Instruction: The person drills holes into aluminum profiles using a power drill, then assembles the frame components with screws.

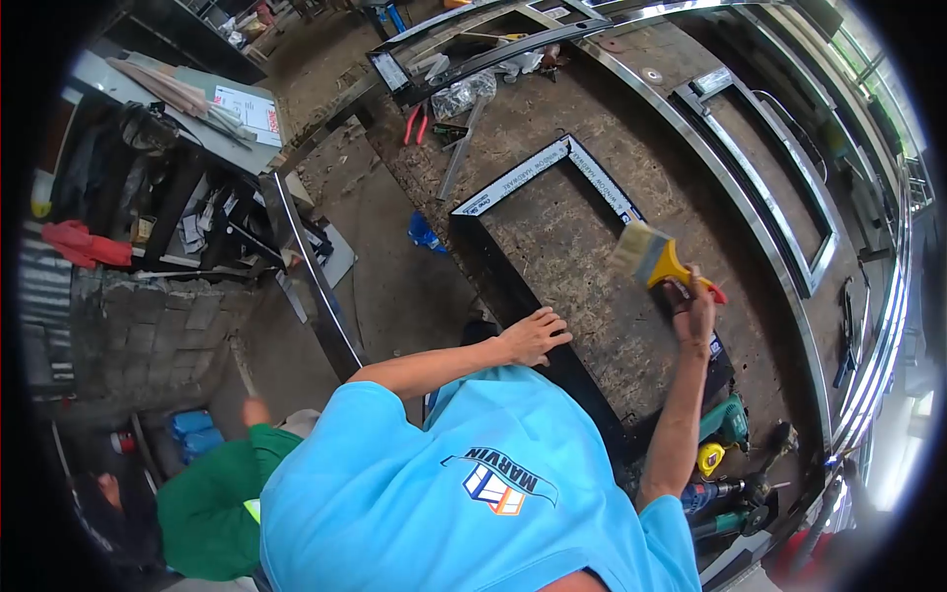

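A rectangular dark metal frame [518,178] lies on the worn workbench, with white printed "window hardware" film along its far sides. My left hand [535,335] is closed over the frame's near black bar, fingers across its top. In my right hand [693,308] is a wide paintbrush [669,264] with a yellow and red handle and pale bristles. I hold it by the handle, bristles pointing left, above the frame's right side. The bristles overlap the film-covered corner region in this view.
Red-handled pliers [416,124] and a metal strip [464,148] lie beyond the frame. Another frame [760,178] rests at right. A green power tool [727,422], a yellow tape measure [710,457] and drills sit by my right arm. A person in green [212,503] is at lower left.
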{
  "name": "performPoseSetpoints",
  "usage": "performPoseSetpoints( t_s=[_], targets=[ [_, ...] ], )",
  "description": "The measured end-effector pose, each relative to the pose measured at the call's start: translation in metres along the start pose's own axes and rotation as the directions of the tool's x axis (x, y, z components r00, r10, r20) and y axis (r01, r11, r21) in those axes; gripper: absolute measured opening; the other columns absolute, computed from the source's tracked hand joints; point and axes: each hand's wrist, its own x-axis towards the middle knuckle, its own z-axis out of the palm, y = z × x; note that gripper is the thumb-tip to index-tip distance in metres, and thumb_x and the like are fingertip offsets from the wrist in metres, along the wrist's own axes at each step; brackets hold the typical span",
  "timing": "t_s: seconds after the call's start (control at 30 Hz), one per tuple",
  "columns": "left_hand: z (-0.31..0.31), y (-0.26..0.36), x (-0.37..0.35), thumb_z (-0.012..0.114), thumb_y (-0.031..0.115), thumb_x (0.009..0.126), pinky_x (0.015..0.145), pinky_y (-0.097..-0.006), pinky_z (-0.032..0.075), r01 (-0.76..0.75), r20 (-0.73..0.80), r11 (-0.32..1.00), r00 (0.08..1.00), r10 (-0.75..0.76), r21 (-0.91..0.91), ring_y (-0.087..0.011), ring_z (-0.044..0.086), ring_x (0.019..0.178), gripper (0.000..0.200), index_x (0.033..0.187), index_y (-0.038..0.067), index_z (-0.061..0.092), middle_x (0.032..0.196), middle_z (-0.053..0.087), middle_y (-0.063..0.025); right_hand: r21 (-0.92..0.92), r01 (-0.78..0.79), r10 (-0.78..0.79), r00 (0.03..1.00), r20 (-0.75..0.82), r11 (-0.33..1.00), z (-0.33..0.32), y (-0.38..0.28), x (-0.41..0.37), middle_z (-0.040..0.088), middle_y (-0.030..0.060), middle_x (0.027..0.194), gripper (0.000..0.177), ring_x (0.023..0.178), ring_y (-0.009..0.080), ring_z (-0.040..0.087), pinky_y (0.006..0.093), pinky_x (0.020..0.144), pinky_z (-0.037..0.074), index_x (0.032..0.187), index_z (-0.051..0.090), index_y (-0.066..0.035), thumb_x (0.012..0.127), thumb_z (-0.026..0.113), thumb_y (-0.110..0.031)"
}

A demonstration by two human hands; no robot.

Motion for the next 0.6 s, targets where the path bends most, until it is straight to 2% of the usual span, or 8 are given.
performPoseSetpoints(
  t_s=[0.13,0.23,0.33,0.37,0.47,0.53,0.57,0.6],
  targets=[
    [-0.023,-0.034,-0.001,0.079,0.033,0.064,0.101,-0.0408,0.034,0.075,0.131,0.997,0.989,-0.075,0.008,-0.0297,0.045,0.112,0.066,0.120,0.012,0.053,0.117,0.048,-0.0109,-0.114,-0.074,0.069,0.997,-0.044,0.991,0.035,0.055,-0.006,0.067,0.0102,0.086,0.027,0.066,0.0194,0.067,0.0300,0.059,0.057,0.106,0.059,-0.003,0.085,0.067,-0.019],
    [-0.024,-0.057,-0.002,0.079,0.032,0.064,0.099,-0.0413,0.034,-0.010,0.133,1.000,0.991,0.009,0.005,-0.0301,0.045,0.112,0.065,0.119,0.013,0.053,0.116,0.048,-0.0111,-0.222,-0.001,-0.016,0.997,-0.073,0.975,0.095,0.065,0.011,0.067,0.0083,0.080,0.024,0.063,0.0165,0.065,0.0273,0.055,0.054,0.100,0.062,-0.002,0.082,0.068,-0.018],
    [-0.020,-0.066,0.002,0.079,0.034,0.063,0.097,-0.0421,0.035,-0.124,0.176,0.992,0.976,0.127,-0.025,-0.0303,0.045,0.111,0.066,0.120,0.013,0.051,0.115,0.049,-0.0115,0.132,0.085,-0.113,0.969,0.219,0.988,0.171,0.073,0.025,0.065,0.0107,0.095,0.040,0.089,0.0194,0.065,0.0330,0.072,0.055,0.112,0.057,0.000,0.084,0.070,-0.025],
    [-0.023,-0.068,0.006,0.079,0.034,0.063,0.097,-0.0417,0.036,-0.143,0.198,0.988,0.968,0.153,-0.062,-0.0300,0.046,0.111,0.065,0.118,0.013,0.052,0.114,0.049,-0.0117,0.071,0.066,-0.083,0.963,0.256,0.995,0.192,0.080,0.024,0.064,0.0125,0.099,0.046,0.098,0.0211,0.062,0.0361,0.077,0.054,0.118,0.055,0.002,0.084,0.069,-0.025],
    [-0.046,-0.089,0.010,0.073,0.032,0.070,0.095,-0.0422,0.036,-0.242,0.290,0.964,0.920,0.263,-0.108,-0.0299,0.045,0.115,0.056,0.117,0.010,0.052,0.117,0.049,-0.0139,-0.302,-0.065,0.184,0.904,0.385,0.951,0.234,0.099,-0.011,0.063,0.0147,0.103,0.053,0.092,0.0210,0.064,0.0336,0.074,0.055,0.125,0.052,0.002,0.083,0.070,-0.024],
    [-0.045,-0.111,0.023,0.068,0.031,0.074,0.092,-0.0436,0.040,-0.015,0.797,0.992,0.594,0.112,-0.128,-0.0293,0.050,0.110,0.051,0.117,0.009,0.052,0.118,0.051,-0.0162,-0.385,-0.172,0.315,0.884,0.347,0.907,0.222,0.131,-0.025,0.064,0.0156,0.105,0.052,0.085,0.0204,0.066,0.0309,0.072,0.056,0.124,0.053,0.002,0.083,0.070,-0.024],
    [-0.027,-0.126,-0.003,0.066,0.031,0.074,0.087,-0.0448,0.043,0.210,0.641,0.885,0.758,0.120,-0.415,-0.0290,0.053,0.106,0.048,0.115,0.008,0.053,0.117,0.052,-0.0171,-0.422,-0.178,0.316,0.906,0.282,0.889,0.216,0.142,-0.037,0.064,0.0151,0.104,0.053,0.085,0.0202,0.066,0.0303,0.072,0.055,0.124,0.053,0.003,0.083,0.070,-0.026],
    [0.001,-0.146,-0.009,0.065,0.030,0.074,0.081,-0.0450,0.044,0.469,0.627,0.529,0.761,0.164,-0.707,-0.0293,0.055,0.099,0.045,0.112,0.008,0.055,0.112,0.054,-0.0167,-0.392,-0.190,0.288,0.935,0.209,0.900,0.202,0.162,-0.050,0.065,0.0142,0.102,0.046,0.085,0.0186,0.065,0.0298,0.075,0.053,0.122,0.054,0.001,0.085,0.067,-0.023]
  ],
)
